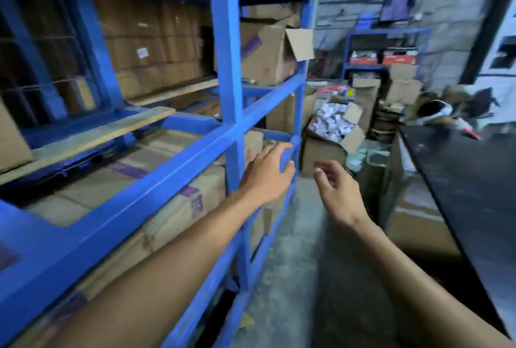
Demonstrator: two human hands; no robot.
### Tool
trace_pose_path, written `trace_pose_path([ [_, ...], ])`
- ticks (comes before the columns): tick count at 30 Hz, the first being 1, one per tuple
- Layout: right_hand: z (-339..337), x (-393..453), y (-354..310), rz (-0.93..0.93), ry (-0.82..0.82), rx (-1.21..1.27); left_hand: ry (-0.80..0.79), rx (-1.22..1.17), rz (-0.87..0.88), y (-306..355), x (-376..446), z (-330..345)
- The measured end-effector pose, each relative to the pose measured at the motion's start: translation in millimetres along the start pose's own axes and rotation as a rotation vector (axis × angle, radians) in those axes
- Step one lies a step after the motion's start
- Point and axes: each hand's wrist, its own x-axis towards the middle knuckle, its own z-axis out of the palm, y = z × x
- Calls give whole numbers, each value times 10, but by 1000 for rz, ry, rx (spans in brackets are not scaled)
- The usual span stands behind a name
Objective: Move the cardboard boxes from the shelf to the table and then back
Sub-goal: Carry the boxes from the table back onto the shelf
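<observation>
Head view: both hands empty, left hand fingers spread at the shelf post, right hand loosely curled beside it; boxes behind shelf rails may snag on withdrawal toward tabletop.

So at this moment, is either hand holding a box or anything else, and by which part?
Nothing is held. The left hand reaches toward the blue shelf frame, fingers extended; contact is unclear. The right hand hangs empty over the aisle.
</observation>
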Motion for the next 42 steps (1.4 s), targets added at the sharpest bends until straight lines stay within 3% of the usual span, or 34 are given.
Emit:
trace_pose_path([
  [4,-1093,-681,470,252,157,-84,-181,-207,49,930,-148,911],
  [9,-2195,-1556,639,431,403,-120,-366,-446,122,2090,-585,1679],
  [15,-3118,-2385,504,425,709,-186,-554,-622,221,3163,-1007,2236],
  [20,-3741,-2604,481,359,1038,-267,-651,-681,265,3801,-789,2575],
  [23,-4054,-2599,526,466,1223,-400,-654,-702,289,4113,-516,2762],
  [25,-4204,-2525,575,520,1225,-434,-659,-704,302,4298,-305,2896],
  [30,-4334,-2238,817,638,1058,-450,-756,-721,368,4622,244,3215],
  [33,-4374,-2185,974,610,1080,-496,-862,-681,472,4735,450,3413],
  [38,-4545,-2417,932,556,1103,-517,-859,-574,646,4792,422,3441],
  [42,-4868,-2710,666,657,1131,-472,-1003,-369,806,4895,282,3152],
])
